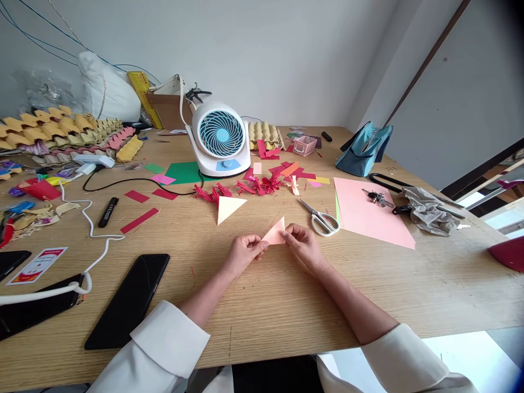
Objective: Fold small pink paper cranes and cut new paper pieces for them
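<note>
Pink paper triangle [275, 234] was held between the two hands, over the near middle of the worktop [368, 289]; whether its lower edge touched the wood, I could not tell. It seemed to have been given its three-cornered outline already, perhaps by folding, though no crease or layers showed clearly. Its free corner pointed away from the person, leaning slightly right, and its longest edge ran slantwise from the left fingertips up to that corner, so the long axis lay on that diagonal.

The left hand [244, 255] had its grip pinched on the left corner, thumb on top; the right hand [305, 245] had its grip closed on the right edge.

Just beyond lay a cream triangle [229, 209], apparently already shaped, and behind it red fringed strips [262, 186] that looked cut. Scissors [317, 214] rested unused to the right, near a large pink sheet [368, 218] that was flat and apparently unworked, as were the plain red pieces [137, 196] on the left. A fan [221, 136] stood farther back.
</note>
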Available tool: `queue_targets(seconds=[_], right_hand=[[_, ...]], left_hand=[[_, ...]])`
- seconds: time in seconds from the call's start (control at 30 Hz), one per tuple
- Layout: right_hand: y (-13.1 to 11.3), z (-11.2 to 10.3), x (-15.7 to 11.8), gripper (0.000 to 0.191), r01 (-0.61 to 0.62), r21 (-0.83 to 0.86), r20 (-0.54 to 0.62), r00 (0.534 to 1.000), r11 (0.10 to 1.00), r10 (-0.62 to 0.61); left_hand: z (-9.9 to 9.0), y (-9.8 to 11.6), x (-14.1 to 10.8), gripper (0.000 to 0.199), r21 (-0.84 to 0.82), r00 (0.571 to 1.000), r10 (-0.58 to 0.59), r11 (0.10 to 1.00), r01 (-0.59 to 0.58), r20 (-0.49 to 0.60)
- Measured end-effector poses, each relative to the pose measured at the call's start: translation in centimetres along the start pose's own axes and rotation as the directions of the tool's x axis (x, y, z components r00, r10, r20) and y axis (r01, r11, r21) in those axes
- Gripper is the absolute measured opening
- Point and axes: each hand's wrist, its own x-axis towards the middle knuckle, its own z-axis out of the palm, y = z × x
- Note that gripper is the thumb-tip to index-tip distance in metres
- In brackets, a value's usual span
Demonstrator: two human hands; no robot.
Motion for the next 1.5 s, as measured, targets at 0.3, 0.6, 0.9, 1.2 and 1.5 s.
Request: queue_targets(seconds=[0.3, 0.6, 0.9, 1.2, 1.5], right_hand=[[-0.2, -0.9, -0.3, 0.028, 0.397, -0.486, -0.017, 0.887, 0.779, -0.462], [-0.9, -1.1, -0.4, 0.010, 0.471, -0.561, 0.089, 0.852, 0.681, -0.516], [0.2, 0.4, -0.3, 0.028, -0.025, -0.107, 0.049, 0.998, 0.994, 0.030], [-0.2, 0.5, -0.2, 0.036, -0.085, 0.034, 0.106, 0.991, 0.996, 0.081], [-0.1, 0.7, -0.1, 0.042, -0.069, -0.050, 0.168, 0.983, 0.996, 0.076]], left_hand=[[-0.9, 0.6, 0.0, 0.046, -0.098, 0.994, -0.103, 0.989, 0.107, 0.044], [-1.4, 0.6, 0.1, 0.056, -0.169, 0.992, -0.096, 0.980, 0.109, 0.088], [-1.2, 0.9, -0.2, 0.053, -0.130, 0.993, 0.118, 0.985, -0.114, 0.020], [-0.6, 0.3, 0.1, 0.032, -0.036, 0.988, 0.140, 0.989, -0.143, -0.065], [-0.8, -0.3, 0.3, 0.032, -0.021, 0.987, 0.142, 0.989, -0.144, -0.071]])
